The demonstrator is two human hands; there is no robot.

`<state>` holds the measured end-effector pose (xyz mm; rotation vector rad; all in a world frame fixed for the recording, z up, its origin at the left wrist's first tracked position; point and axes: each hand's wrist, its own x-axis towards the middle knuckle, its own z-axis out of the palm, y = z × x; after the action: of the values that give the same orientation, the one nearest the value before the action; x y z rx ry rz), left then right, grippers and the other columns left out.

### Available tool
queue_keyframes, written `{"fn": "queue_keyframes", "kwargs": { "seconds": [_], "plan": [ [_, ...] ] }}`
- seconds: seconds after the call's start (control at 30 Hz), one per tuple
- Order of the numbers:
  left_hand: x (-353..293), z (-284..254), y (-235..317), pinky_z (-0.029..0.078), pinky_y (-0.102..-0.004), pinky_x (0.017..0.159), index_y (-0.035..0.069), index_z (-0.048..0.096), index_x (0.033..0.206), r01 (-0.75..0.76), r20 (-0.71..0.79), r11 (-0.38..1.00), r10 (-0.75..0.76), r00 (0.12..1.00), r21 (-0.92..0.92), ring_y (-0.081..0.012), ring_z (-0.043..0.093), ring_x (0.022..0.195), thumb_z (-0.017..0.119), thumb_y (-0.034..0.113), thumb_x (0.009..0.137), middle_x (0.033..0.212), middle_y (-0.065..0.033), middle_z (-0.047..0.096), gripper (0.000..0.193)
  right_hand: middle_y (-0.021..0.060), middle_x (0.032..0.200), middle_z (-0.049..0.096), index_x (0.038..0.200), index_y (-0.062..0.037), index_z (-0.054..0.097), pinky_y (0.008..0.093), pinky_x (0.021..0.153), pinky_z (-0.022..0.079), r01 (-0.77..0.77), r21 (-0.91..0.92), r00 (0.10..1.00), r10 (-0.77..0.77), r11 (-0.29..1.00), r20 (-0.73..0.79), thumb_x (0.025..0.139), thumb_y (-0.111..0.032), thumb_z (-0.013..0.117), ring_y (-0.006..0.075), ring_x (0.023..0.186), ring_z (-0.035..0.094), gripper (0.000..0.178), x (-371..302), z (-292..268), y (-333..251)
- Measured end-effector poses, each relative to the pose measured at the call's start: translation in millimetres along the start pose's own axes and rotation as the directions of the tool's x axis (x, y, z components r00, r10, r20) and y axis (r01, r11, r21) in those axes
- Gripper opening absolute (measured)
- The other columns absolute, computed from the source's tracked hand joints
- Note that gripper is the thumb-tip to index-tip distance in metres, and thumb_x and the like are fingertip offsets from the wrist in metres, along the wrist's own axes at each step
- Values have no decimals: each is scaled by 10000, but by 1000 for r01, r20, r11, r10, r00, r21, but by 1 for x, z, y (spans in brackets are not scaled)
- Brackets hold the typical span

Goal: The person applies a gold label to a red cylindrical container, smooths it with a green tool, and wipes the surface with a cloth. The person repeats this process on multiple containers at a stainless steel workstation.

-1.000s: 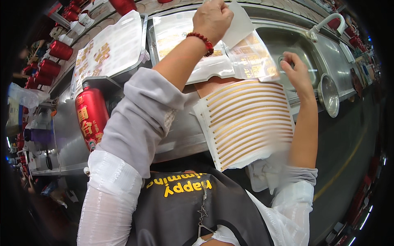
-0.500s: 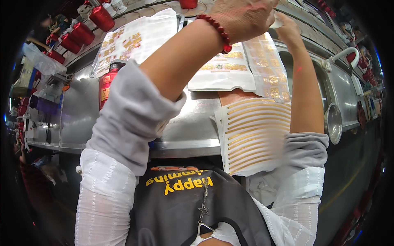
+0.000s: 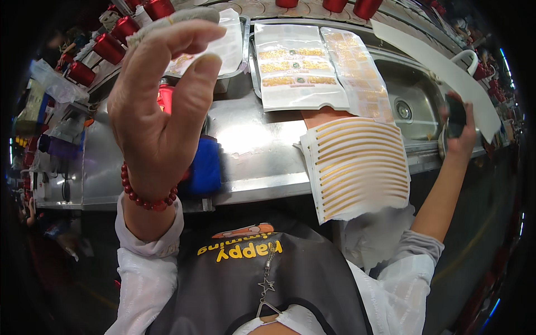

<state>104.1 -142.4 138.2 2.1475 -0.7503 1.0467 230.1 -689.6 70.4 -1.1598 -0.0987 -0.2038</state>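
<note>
My left hand (image 3: 159, 111), with a red bead bracelet, is raised above the counter's left part. Its fingers are curved and its thumb stands apart from them. A grey elongated thing (image 3: 176, 22) shows behind the fingers; I cannot tell what it is. By the sink's right edge, my right hand (image 3: 462, 138) closes around a dark blurred object (image 3: 455, 114). Past that hand stretches a long white flat piece (image 3: 441, 72); whether the hand holds it is unclear. Between my hands lie gold-printed sticker sheets (image 3: 298, 61) and a stack of gold-striped sheets (image 3: 360, 162).
Below the left hand are a blue object (image 3: 205, 167) and a partly hidden red bottle (image 3: 164, 97). Metal trays (image 3: 245, 44) hold sheets at the back. A steel sink (image 3: 410, 84) lies right of the sheets. Red cylindrical containers (image 3: 110, 48) stand along a conveyor (image 3: 312, 11).
My hands have parted from above the far sheets. The left has come back and left, its fingers uncurled. The right has swung to the sink's right edge, where the white flat piece now shows.
</note>
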Motion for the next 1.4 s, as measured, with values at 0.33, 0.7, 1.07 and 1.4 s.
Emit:
{"fn": "queue_keyframes", "kwargs": {
  "seconds": [0.33, 0.7, 1.07, 1.4],
  "plan": [
    [-77, 15, 13, 449, -348, 994, -31, 667, 1157, 299, 274, 941, -249, 929, -159, -225, 623, 1103, 619, 93, 971, 1133, -140, 686, 228, 100, 1089, 672, 1068, -41, 645, 492, 767, 448, 263, 221, 913, -168, 939, -372, 874, -68, 657, 268, 1025, 595, 196, -304, -147, 0],
    [-97, 7, 34, 493, -343, 903, 4, 685, 1126, 196, 330, 975, -151, 932, -107, -252, 647, 1039, 652, 88, 936, 1101, -138, 703, 210, 4, 872, 595, 1490, -194, 495, 345, 589, 500, -872, -405, 372, -165, 275, -913, 880, -9, 578, 137, 800, 588, 643, -411, -239, 149],
    [-121, 0, 48, 491, -381, 875, 42, 674, 1103, 200, 397, 976, -150, 905, -86, -332, 622, 997, 686, 9, 842, 1151, -174, 682, 263, 108, 1277, 595, 1309, -90, 632, 374, 1062, 412, 687, -715, 651, 331, 125, 683, 931, 28, 538, 294, 1230, 519, 407, -87, 156, 105],
    [-188, -73, 35, 474, -405, 1022, -30, 653, 1139, 423, 76, 902, -417, 906, -90, -317, 629, 1166, 559, -8, 942, 1253, -246, 638, 219, 95, 894, 613, 890, -10, 619, 344, 783, 468, 558, -799, 568, 598, 225, 565, 857, -103, 690, 232, 846, 569, 122, -37, 184, 136]
  ]
}}
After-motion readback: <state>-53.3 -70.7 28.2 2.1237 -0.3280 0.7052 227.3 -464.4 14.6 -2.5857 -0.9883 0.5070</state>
